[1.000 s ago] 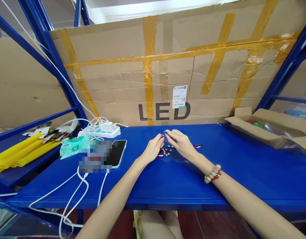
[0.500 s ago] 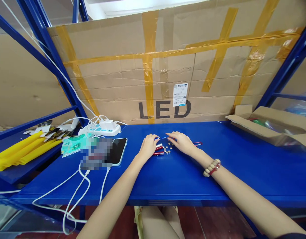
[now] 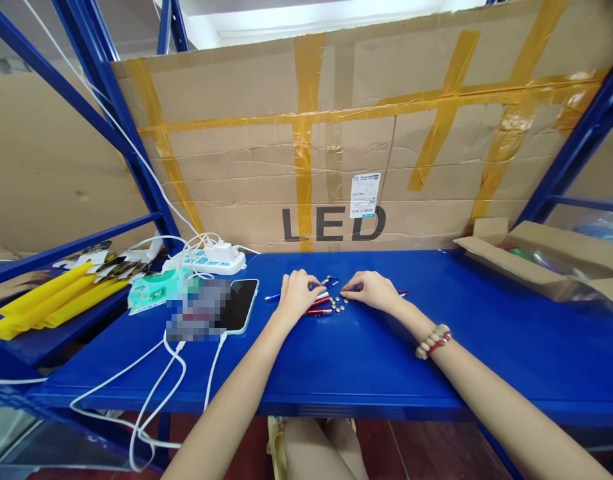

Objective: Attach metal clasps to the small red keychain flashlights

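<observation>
My left hand (image 3: 299, 293) is closed round a slim blue metal tube (image 3: 272, 298), whose end sticks out on the hand's left. The rest of that tube is hidden by the fingers. My right hand (image 3: 371, 291) is bent into a pinch over small silver button cells (image 3: 338, 308); whatever may be between its fingertips is too small to make out. Red metal tubes (image 3: 319, 311) lie beside the left fingers, next to the cells. Just beyond the fingertips is a small blue and silver piece (image 3: 330, 281). A thin red piece (image 3: 403, 293) shows past my right wrist.
A phone (image 3: 242, 305), white cables and a power strip (image 3: 231, 265) are on the left of the blue table (image 3: 376, 360). Yellow packets (image 3: 51, 293) lie at far left, with another person's arm (image 3: 16, 285) behind them. An open carton (image 3: 536, 270) stands at right.
My hands have moved apart. The blue tube, earlier between them, now points out to the left from my left hand. My right fingers have curled down by the button cells.
</observation>
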Motion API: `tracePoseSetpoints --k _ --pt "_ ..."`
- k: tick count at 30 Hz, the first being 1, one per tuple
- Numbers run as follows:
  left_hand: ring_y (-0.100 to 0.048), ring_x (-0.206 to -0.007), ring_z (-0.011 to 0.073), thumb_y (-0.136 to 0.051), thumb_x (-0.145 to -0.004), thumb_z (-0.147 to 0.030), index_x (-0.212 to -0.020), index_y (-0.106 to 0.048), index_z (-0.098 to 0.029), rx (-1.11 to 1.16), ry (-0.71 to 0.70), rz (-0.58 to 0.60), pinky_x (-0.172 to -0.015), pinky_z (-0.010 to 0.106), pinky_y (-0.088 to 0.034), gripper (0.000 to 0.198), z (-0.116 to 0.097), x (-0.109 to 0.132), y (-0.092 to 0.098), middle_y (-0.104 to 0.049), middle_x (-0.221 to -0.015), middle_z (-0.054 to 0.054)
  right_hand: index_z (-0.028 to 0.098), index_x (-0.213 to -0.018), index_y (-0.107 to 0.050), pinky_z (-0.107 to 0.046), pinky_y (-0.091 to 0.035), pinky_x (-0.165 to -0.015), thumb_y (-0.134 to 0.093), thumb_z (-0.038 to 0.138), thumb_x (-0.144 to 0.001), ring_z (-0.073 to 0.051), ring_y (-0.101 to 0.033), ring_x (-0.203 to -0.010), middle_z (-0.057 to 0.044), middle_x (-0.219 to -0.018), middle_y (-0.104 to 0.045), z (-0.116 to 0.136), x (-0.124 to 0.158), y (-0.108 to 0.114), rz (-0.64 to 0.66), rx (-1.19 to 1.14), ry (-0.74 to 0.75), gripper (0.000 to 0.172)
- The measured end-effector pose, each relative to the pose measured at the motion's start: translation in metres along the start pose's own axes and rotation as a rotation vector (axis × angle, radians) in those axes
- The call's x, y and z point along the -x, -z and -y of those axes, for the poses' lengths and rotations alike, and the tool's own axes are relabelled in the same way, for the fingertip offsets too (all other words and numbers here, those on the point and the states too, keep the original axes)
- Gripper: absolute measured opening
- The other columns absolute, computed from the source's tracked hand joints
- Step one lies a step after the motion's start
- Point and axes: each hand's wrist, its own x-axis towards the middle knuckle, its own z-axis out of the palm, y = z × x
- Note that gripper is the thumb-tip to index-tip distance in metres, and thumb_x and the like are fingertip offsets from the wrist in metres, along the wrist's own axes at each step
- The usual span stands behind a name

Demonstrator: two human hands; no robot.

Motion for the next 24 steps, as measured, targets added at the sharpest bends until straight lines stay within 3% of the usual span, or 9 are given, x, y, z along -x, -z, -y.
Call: tracePoseSetpoints --k 5,13,18,20,24 --pt "-0.059 -0.085 0.0224 -0.057 -0.078 -0.043 -0.088 -0.072 -0.023 0.010 0.015 0.146 -0.078 0.034 -0.042 0.027 -0.001 0.001 -0.001 -0.067 -0.083 0.005 0.029 -0.074 -0.073 -0.023 -0.037 -0.056 -0.062 0.038 -0.071 -0.014 -0.060 -0.073 0.004 -0.081 -0.070 0.000 -0.001 -0.001 0.009 -0.008 -0.055 0.014" --pt "-0.060 -0.088 0.0192 -0.055 -0.081 -0.035 -0.088 -0.071 -0.022 0.051 0.042 0.012 -0.081 0.030 -0.043 0.022 0.001 -0.001 0.006 -0.068 -0.091 0.004 0.028 -0.073 -0.072 -0.023 -0.041 -0.058 -0.063 0.035 -0.066 -0.015 -0.061 -0.070 0.003 -0.073 -0.069 0.005 -0.001 0.001 0.026 -0.030 -0.162 0.014" --pt "-0.061 -0.087 0.0194 -0.060 -0.077 -0.039 -0.086 -0.071 -0.023 0.054 0.055 0.118 -0.081 0.031 -0.043 0.021 0.000 0.002 0.009 -0.069 -0.086 0.002 0.028 -0.073 -0.072 -0.023 -0.042 -0.060 -0.061 0.038 -0.070 -0.015 -0.061 -0.075 0.003 -0.082 -0.070 -0.006 -0.003 0.002 0.023 -0.057 -0.049 0.015" --pt "-0.060 -0.090 0.0206 -0.059 -0.077 -0.040 -0.091 -0.069 -0.024 0.010 0.098 0.065 -0.084 0.033 -0.043 0.023 0.001 0.003 0.012 -0.068 -0.088 0.002 0.027 -0.074 -0.072 -0.024 -0.043 -0.061 -0.058 0.043 -0.073 -0.016 -0.062 -0.076 0.002 -0.085 -0.070 -0.015 -0.005 0.008 -0.064 -0.069 -0.075 0.021" --pt "-0.054 -0.106 0.0264 -0.052 -0.082 -0.037 -0.100 -0.063 -0.018 -0.166 0.325 -0.126 -0.089 0.038 -0.041 0.028 0.008 0.004 0.018 -0.062 -0.108 0.011 0.026 -0.089 -0.071 -0.025 -0.045 -0.062 -0.053 0.037 -0.078 -0.017 -0.063 -0.075 -0.001 -0.088 -0.071 -0.037 -0.006 0.025 -0.401 -0.046 -0.340 0.024"
